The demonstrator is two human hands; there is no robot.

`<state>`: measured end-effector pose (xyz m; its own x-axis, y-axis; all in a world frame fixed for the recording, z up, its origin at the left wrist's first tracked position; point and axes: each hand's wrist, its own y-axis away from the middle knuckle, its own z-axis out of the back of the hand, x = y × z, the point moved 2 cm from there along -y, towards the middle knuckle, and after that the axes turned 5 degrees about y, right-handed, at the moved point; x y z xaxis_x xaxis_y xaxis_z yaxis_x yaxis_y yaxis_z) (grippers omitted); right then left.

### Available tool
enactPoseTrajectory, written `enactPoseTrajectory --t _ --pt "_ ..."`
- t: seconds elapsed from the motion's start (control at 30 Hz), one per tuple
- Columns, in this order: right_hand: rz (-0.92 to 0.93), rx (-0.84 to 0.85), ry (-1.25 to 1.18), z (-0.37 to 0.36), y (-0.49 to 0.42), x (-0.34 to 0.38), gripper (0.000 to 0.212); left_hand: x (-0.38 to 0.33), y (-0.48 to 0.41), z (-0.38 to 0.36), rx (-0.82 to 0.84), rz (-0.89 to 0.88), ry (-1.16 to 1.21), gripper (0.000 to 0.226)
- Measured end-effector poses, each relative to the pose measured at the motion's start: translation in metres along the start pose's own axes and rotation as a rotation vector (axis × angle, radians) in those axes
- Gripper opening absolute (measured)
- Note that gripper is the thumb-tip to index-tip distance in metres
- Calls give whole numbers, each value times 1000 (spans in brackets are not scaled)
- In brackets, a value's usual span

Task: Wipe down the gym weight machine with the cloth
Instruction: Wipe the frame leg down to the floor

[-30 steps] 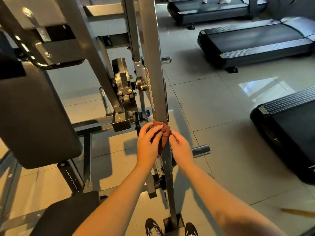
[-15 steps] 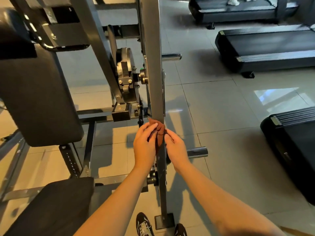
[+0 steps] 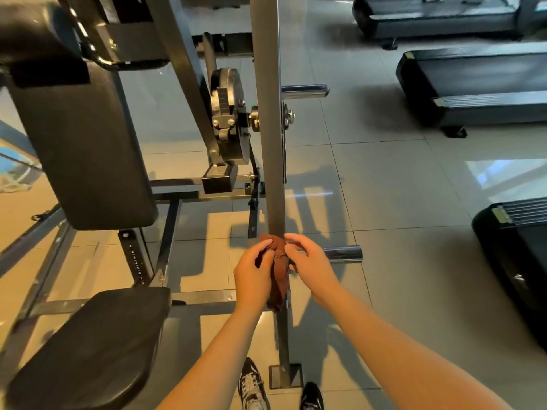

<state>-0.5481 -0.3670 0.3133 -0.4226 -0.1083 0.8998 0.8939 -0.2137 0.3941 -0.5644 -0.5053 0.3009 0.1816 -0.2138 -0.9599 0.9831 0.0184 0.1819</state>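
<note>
Above the tiled floor (image 3: 384,187), left hand (image 3: 251,276) and right hand (image 3: 313,267) grip cloth (image 3: 278,273) against post (image 3: 268,143).

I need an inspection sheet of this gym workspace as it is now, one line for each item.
Surface: glossy tiled floor, with light reflections.
Job's things: brown cloth held against the machine's grey upright post; black back pad and seat pad at left.
Clutter: nothing seen.
Grippers: left hand and right hand both grip the cloth, fingers curled.
Cables: nothing seen.
Surroundings: treadmills at right; chrome peg beside the right hand; the person's shoes below.
</note>
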Motion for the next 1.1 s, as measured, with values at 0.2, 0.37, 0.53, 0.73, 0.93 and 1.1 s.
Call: enactPoseTrajectory --t 0.2,0.37,0.53,0.73,0.93,1.1 --pt "45 63 -19 -16 25 -1 28 -8 34 1 69 142 239 28" --pt "85 -40 58 -14 28 -16 23 -10 38 12 107 95 129 28" --pt "129 -305 -133 16 8 6 21 -12 11 10 148 71 -57 39" --pt "335 -291 78 -18 -30 28 25 0 -15 -5 278 23 19 43" --pt "286 -350 272 -35 -25 -6 29 19 -20 6 323 41 7 41" --pt "227 -382 296 -36 -18 -5 28 16 -33 14 370 31 -57 44"
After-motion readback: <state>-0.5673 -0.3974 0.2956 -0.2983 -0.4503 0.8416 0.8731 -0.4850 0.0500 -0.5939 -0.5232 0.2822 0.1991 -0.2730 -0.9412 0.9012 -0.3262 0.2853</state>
